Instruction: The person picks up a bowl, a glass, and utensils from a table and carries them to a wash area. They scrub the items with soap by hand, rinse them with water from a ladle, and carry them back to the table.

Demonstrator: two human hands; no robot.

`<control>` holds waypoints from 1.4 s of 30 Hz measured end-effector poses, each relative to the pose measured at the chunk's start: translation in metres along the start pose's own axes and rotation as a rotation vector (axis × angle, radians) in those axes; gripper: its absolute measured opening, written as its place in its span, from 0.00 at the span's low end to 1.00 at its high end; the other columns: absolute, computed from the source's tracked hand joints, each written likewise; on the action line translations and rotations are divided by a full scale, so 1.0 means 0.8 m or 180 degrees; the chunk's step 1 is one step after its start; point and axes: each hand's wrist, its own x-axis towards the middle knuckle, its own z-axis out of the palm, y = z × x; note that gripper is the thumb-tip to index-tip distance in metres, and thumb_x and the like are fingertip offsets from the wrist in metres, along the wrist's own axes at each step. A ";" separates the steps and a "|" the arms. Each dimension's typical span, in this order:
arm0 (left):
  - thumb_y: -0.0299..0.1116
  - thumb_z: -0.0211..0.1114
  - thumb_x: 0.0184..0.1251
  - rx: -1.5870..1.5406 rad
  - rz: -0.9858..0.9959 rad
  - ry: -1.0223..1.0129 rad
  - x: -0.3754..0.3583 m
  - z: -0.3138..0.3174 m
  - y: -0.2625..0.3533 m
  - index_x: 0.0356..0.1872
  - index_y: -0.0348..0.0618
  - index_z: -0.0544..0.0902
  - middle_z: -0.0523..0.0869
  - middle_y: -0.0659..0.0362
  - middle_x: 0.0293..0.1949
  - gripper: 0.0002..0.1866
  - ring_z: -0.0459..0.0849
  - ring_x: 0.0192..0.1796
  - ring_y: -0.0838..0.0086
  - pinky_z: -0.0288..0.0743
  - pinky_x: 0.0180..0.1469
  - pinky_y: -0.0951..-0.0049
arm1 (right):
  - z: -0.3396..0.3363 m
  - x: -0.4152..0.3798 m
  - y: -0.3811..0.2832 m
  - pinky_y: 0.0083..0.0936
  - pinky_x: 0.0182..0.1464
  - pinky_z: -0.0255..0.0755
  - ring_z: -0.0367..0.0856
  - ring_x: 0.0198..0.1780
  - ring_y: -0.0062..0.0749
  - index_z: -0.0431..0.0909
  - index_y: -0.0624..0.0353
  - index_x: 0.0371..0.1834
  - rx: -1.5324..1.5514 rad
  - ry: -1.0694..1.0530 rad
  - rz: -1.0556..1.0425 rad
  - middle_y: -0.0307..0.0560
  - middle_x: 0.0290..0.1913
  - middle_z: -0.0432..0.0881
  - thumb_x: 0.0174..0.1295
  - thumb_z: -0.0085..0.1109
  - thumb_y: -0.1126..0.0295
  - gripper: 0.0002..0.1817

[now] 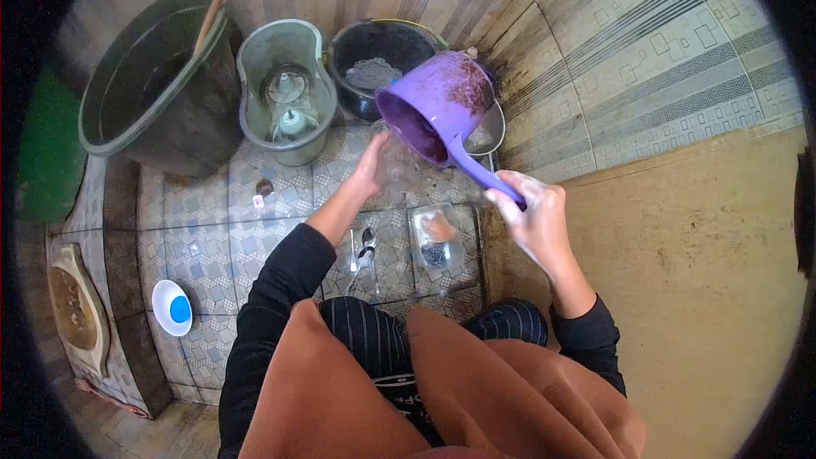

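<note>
A purple dipper (pixel 450 98) with brown stains is held tilted on its side, its mouth toward the left. My right hand (pixel 535 217) is wrapped round its handle. My left hand (pixel 370 172) is below the dipper's mouth, around what looks like a clear container (pixel 395 161), blurred and hard to make out. Below, on the tiled floor, lie spoons (pixel 365 246) and a clear plastic box (pixel 437 242) with an orange-brown piece and something dark in it. A metal bowl (pixel 495 132) is partly hidden behind the dipper.
At the back left stands a large grey-green bucket (pixel 183 123) with a stick-like handle or hose. Beside it are a green tub (pixel 280 149) and a black basin (pixel 357 102). A white bowl (pixel 161 293) with a blue item sits left; a squat toilet (pixel 92 306) is farther left.
</note>
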 end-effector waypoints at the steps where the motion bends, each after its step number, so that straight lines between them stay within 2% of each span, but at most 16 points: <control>1: 0.51 0.51 0.53 -0.0319 -0.0695 0.0035 -0.009 0.013 0.011 0.51 0.44 0.66 0.73 0.54 0.45 0.28 0.74 0.42 0.63 0.67 0.47 0.61 | 0.003 -0.002 0.000 0.25 0.35 0.72 0.79 0.32 0.42 0.75 0.70 0.29 -0.0006 -0.0009 0.0003 0.58 0.32 0.78 0.46 0.58 0.72 0.11; 3: 0.56 0.47 0.52 -0.0603 -0.0323 -0.0217 0.029 -0.003 -0.008 0.51 0.44 0.66 0.72 0.50 0.44 0.30 0.73 0.43 0.61 0.68 0.44 0.59 | 0.010 -0.007 0.005 0.25 0.35 0.72 0.79 0.32 0.42 0.75 0.70 0.29 -0.0036 0.0106 -0.0063 0.58 0.31 0.78 0.46 0.58 0.72 0.11; 8: 0.56 0.49 0.51 -0.1840 -0.1424 -0.0152 0.054 -0.029 -0.012 0.50 0.42 0.66 0.72 0.51 0.43 0.31 0.72 0.45 0.62 0.69 0.44 0.58 | 0.012 -0.009 0.013 0.26 0.36 0.72 0.79 0.33 0.43 0.75 0.71 0.29 -0.0062 0.0315 0.0006 0.58 0.31 0.78 0.45 0.59 0.72 0.11; 12: 0.54 0.52 0.50 -0.2327 -0.1410 -0.0065 0.037 -0.043 -0.025 0.50 0.40 0.65 0.72 0.53 0.44 0.32 0.72 0.45 0.63 0.69 0.44 0.58 | 0.013 -0.006 0.012 0.25 0.37 0.72 0.79 0.34 0.42 0.75 0.71 0.29 0.0060 0.0386 0.0183 0.58 0.31 0.78 0.45 0.59 0.73 0.11; 15: 0.52 0.55 0.49 -0.1320 -0.1081 0.0018 0.008 -0.076 -0.038 0.52 0.42 0.62 0.71 0.51 0.46 0.32 0.72 0.46 0.63 0.69 0.44 0.58 | 0.021 0.003 0.011 0.23 0.37 0.71 0.79 0.31 0.34 0.75 0.71 0.31 0.0322 0.0468 0.0400 0.54 0.29 0.79 0.46 0.59 0.72 0.12; 17: 0.50 0.57 0.50 -0.0518 -0.0176 0.0323 -0.023 -0.109 -0.058 0.54 0.43 0.60 0.71 0.51 0.47 0.33 0.71 0.49 0.64 0.69 0.46 0.59 | 0.022 0.019 -0.003 0.19 0.29 0.71 0.75 0.24 0.23 0.75 0.69 0.33 0.0796 0.0396 0.0785 0.45 0.25 0.79 0.47 0.59 0.72 0.12; 18: 0.49 0.67 0.39 -0.0048 0.0695 0.1355 -0.050 -0.119 -0.066 0.53 0.40 0.62 0.72 0.54 0.46 0.40 0.71 0.47 0.68 0.65 0.49 0.63 | 0.022 0.030 -0.011 0.16 0.24 0.68 0.72 0.21 0.19 0.75 0.68 0.34 0.1026 0.0358 0.0908 0.42 0.24 0.77 0.48 0.59 0.72 0.12; 19: 0.49 0.67 0.39 -0.0111 0.0737 0.1533 -0.084 -0.133 -0.068 0.53 0.40 0.62 0.72 0.54 0.46 0.40 0.71 0.47 0.68 0.65 0.49 0.63 | 0.024 0.043 -0.020 0.13 0.19 0.65 0.68 0.18 0.15 0.75 0.67 0.35 0.1260 0.0305 0.1029 0.39 0.22 0.75 0.48 0.58 0.73 0.12; 21: 0.37 0.74 0.32 0.1383 0.2277 0.1990 -0.157 -0.161 -0.063 0.52 0.38 0.61 0.72 0.54 0.45 0.42 0.71 0.48 0.69 0.66 0.49 0.68 | 0.039 0.075 -0.038 0.11 0.15 0.60 0.66 0.15 0.14 0.74 0.68 0.36 0.1611 0.0335 0.0883 0.38 0.21 0.73 0.49 0.57 0.73 0.12; 24: 0.31 0.74 0.29 0.2042 0.2756 0.3304 -0.259 -0.220 -0.073 0.51 0.37 0.62 0.72 0.54 0.45 0.41 0.71 0.48 0.69 0.67 0.48 0.71 | 0.073 0.141 -0.106 0.10 0.16 0.59 0.65 0.15 0.13 0.74 0.70 0.37 0.2229 0.0186 0.0284 0.39 0.23 0.75 0.50 0.56 0.73 0.13; 29: 0.30 0.73 0.31 0.1671 0.2918 0.5341 -0.397 -0.314 -0.099 0.48 0.37 0.63 0.71 0.54 0.46 0.38 0.71 0.47 0.69 0.66 0.49 0.71 | 0.187 0.256 -0.258 0.10 0.19 0.60 0.67 0.18 0.13 0.76 0.65 0.36 0.2519 -0.0290 -0.0759 0.37 0.25 0.77 0.51 0.56 0.67 0.13; 32: 0.30 0.74 0.31 0.1526 0.2828 0.6227 -0.438 -0.379 -0.138 0.48 0.37 0.64 0.71 0.54 0.46 0.37 0.71 0.47 0.67 0.66 0.50 0.70 | 0.298 0.322 -0.330 0.27 0.37 0.69 0.78 0.30 0.41 0.78 0.60 0.33 0.1141 -0.0047 -0.1912 0.55 0.30 0.78 0.46 0.59 0.60 0.16; 35: 0.29 0.74 0.32 0.1238 0.2520 0.7021 -0.452 -0.407 -0.145 0.49 0.37 0.62 0.71 0.53 0.46 0.38 0.70 0.48 0.67 0.64 0.50 0.69 | 0.402 0.355 -0.374 0.35 0.39 0.70 0.76 0.35 0.48 0.78 0.59 0.29 0.0071 -0.0407 -0.2041 0.57 0.30 0.77 0.44 0.60 0.64 0.12; 38: 0.30 0.74 0.32 0.0860 0.2216 0.7512 -0.460 -0.424 -0.152 0.49 0.37 0.61 0.70 0.53 0.46 0.39 0.69 0.48 0.67 0.64 0.50 0.70 | 0.470 0.384 -0.390 0.34 0.41 0.70 0.76 0.37 0.48 0.78 0.59 0.29 -0.0892 -0.0932 -0.1823 0.57 0.33 0.77 0.42 0.61 0.61 0.14; 41: 0.33 0.75 0.31 0.0888 0.1588 0.7791 -0.469 -0.435 -0.155 0.48 0.35 0.62 0.70 0.52 0.45 0.39 0.70 0.45 0.67 0.65 0.48 0.71 | 0.508 0.421 -0.397 0.32 0.43 0.69 0.77 0.39 0.42 0.78 0.59 0.31 -0.1398 -0.1886 -0.2434 0.53 0.36 0.78 0.42 0.62 0.58 0.17; 42: 0.33 0.75 0.31 0.0694 0.1879 0.7653 -0.470 -0.430 -0.146 0.47 0.35 0.63 0.70 0.52 0.44 0.38 0.70 0.45 0.67 0.66 0.47 0.71 | 0.510 0.420 -0.397 0.30 0.43 0.68 0.77 0.39 0.40 0.78 0.56 0.33 -0.1227 -0.1984 -0.2390 0.52 0.36 0.78 0.43 0.59 0.62 0.14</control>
